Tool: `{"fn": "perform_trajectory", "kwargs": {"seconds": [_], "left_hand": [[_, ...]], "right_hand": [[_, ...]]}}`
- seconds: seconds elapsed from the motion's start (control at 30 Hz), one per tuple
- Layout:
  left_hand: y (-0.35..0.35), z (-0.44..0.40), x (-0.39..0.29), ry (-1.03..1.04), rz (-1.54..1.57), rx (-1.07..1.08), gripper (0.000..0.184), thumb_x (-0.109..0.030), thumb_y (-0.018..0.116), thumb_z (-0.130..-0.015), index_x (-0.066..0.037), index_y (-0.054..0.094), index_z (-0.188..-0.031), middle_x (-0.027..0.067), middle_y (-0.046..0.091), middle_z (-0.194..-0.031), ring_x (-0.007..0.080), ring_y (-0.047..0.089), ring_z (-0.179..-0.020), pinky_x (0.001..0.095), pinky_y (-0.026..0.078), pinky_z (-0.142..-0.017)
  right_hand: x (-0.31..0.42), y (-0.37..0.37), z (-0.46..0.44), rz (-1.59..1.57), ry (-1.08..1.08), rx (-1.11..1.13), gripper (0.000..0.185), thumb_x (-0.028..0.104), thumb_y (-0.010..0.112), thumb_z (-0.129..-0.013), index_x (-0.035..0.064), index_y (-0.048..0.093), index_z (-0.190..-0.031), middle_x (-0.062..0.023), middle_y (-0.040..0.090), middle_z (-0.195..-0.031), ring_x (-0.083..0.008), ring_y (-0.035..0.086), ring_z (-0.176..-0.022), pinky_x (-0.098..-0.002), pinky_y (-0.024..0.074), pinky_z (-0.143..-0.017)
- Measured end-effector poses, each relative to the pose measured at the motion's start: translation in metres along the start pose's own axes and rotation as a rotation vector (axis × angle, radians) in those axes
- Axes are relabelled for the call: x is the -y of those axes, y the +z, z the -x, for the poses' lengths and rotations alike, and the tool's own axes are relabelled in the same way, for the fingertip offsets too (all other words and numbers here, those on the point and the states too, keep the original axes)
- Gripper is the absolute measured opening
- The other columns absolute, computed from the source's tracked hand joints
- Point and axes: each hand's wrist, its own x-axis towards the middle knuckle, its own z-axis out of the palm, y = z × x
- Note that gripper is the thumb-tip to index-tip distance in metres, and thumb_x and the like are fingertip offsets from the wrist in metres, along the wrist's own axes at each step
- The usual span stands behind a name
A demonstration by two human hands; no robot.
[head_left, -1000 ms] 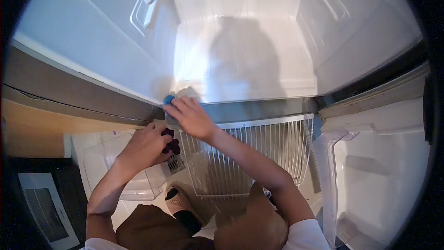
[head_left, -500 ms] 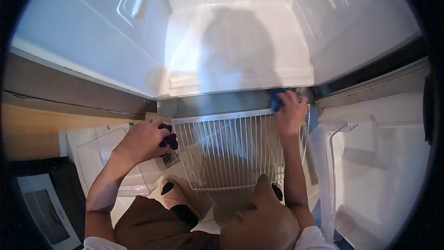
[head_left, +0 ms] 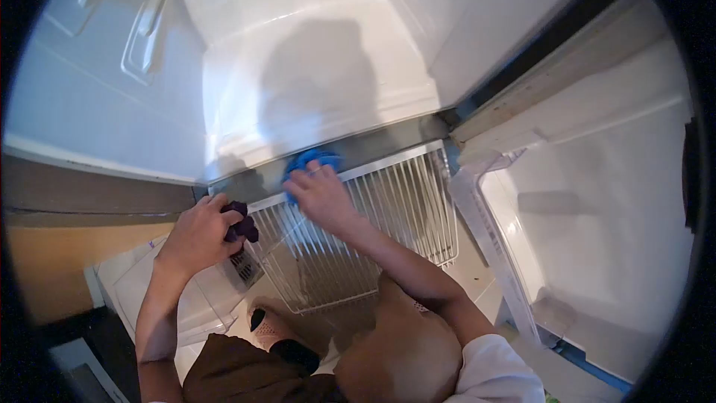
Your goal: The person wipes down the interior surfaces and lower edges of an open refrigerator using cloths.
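My right hand presses a blue cloth on the grey front sill of an open refrigerator, near the middle of the sill. Its fingers are bent over the cloth and slightly blurred. Closed around a bunched dark purple cloth, my left hand is by the sill's left end. A white wire shelf stands below the sill, between me and the refrigerator, with my right forearm crossing over it. The white refrigerator floor carries my shadow.
On the right the refrigerator door hangs open, with a clear door bin along its inner side. A clear plastic drawer lies on the floor at left, beside a wooden panel. My slippered foot is below.
My right hand has slid the blue cloth leftward along the sill, from its right end to the middle. My left hand still grips the purple cloth. The view has tilted and shifted right.
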Motion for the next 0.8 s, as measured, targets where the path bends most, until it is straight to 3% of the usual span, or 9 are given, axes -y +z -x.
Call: {"fn": "perform_trajectory", "kwargs": {"seconds": [0.13,0.27,0.4,0.5,0.57,0.63,0.7,0.73,0.8], "left_hand": [[-0.010,-0.009,-0.009,0.085,0.057,-0.163,0.032,-0.019,0.075,-0.066,-0.006,0.069,-0.094,0.0146,0.059,-0.094,0.0341,0.059,-0.092,0.0420,0.050,-0.080],[-0.003,-0.006,-0.001,0.098,0.055,-0.214,0.032,-0.020,0.076,-0.065,-0.006,0.068,-0.093,0.0147,0.059,-0.094,0.0340,0.059,-0.092,0.0420,0.050,-0.079],[0.000,-0.010,0.001,0.098,-0.002,-0.204,0.030,-0.021,0.076,-0.066,-0.006,0.067,-0.091,0.0131,0.058,-0.094,0.0329,0.058,-0.091,0.0422,0.049,-0.077],[-0.001,-0.013,-0.002,0.115,0.003,-0.182,0.030,-0.020,0.076,-0.066,-0.006,0.067,-0.090,0.0125,0.057,-0.094,0.0329,0.058,-0.091,0.0424,0.049,-0.077],[-0.003,-0.017,-0.003,0.128,0.036,-0.167,0.030,-0.020,0.076,-0.065,-0.005,0.067,-0.090,0.0132,0.058,-0.092,0.0340,0.058,-0.091,0.0428,0.050,-0.077],[-0.002,-0.024,-0.002,0.141,0.008,-0.197,0.030,-0.020,0.076,-0.065,-0.006,0.067,-0.090,0.0130,0.057,-0.092,0.0335,0.058,-0.090,0.0419,0.050,-0.077],[0.005,-0.039,-0.001,0.185,0.008,-0.235,0.031,-0.020,0.076,-0.065,-0.008,0.067,-0.091,0.0127,0.057,-0.094,0.0331,0.058,-0.090,0.0417,0.050,-0.077],[0.010,-0.048,0.001,0.222,-0.004,-0.277,0.032,-0.021,0.076,-0.065,-0.009,0.066,-0.093,0.0124,0.057,-0.095,0.0328,0.058,-0.090,0.0416,0.050,-0.077],[0.024,-0.065,0.000,0.307,-0.022,-0.358,0.032,-0.020,0.076,-0.065,-0.011,0.066,-0.095,0.0118,0.057,-0.097,0.0321,0.057,-0.091,0.0414,0.050,-0.076]], "right_hand": [[-0.052,-0.042,0.007,0.007,0.224,-0.032,0.026,-0.001,0.060,-0.067,0.0126,0.064,-0.088,-0.0050,0.063,-0.090,-0.0327,0.055,-0.095,-0.0428,0.0415,-0.081],[-0.105,-0.087,0.042,0.275,0.556,-0.220,0.029,-0.001,0.057,-0.073,0.0095,0.065,-0.099,-0.0061,0.065,-0.102,-0.0323,0.053,-0.101,-0.0417,0.0416,-0.087],[-0.107,-0.089,0.043,0.308,0.693,-0.373,0.037,0.001,0.056,-0.076,0.0064,0.057,-0.112,-0.0109,0.060,-0.106,-0.0379,0.052,-0.102,-0.0461,0.0415,-0.091],[-0.100,-0.075,0.033,0.374,0.786,-0.480,0.028,0.003,0.056,-0.078,0.0044,0.056,-0.107,-0.0141,0.060,-0.096,-0.0364,0.055,-0.094,-0.0448,0.0455,-0.081],[-0.072,-0.055,0.013,0.611,0.795,-0.266,0.015,0.007,0.057,-0.080,0.0042,0.055,-0.095,-0.0161,0.059,-0.085,-0.0334,0.056,-0.086,-0.0430,0.0466,-0.074],[-0.054,-0.039,0.002,0.069,0.842,-0.155,0.007,0.011,0.057,-0.080,0.0067,0.053,-0.085,-0.0155,0.057,-0.078,-0.0306,0.057,-0.081,-0.0420,0.0461,-0.069],[-0.028,-0.031,0.001,0.250,0.406,0.010,0.006,0.011,0.056,-0.080,0.0081,0.054,-0.085,-0.0150,0.059,-0.081,-0.0310,0.057,-0.082,-0.0421,0.0462,-0.069],[-0.029,-0.033,0.003,0.258,0.403,0.016,0.006,0.011,0.056,-0.080,0.0081,0.054,-0.085,-0.0150,0.059,-0.081,-0.0310,0.057,-0.082,-0.0421,0.0462,-0.069],[-0.032,-0.034,0.006,-0.012,0.235,-0.030,0.008,0.009,0.055,-0.081,0.0086,0.055,-0.088,-0.0128,0.059,-0.082,-0.0316,0.057,-0.082,-0.0435,0.0460,-0.069]]}}
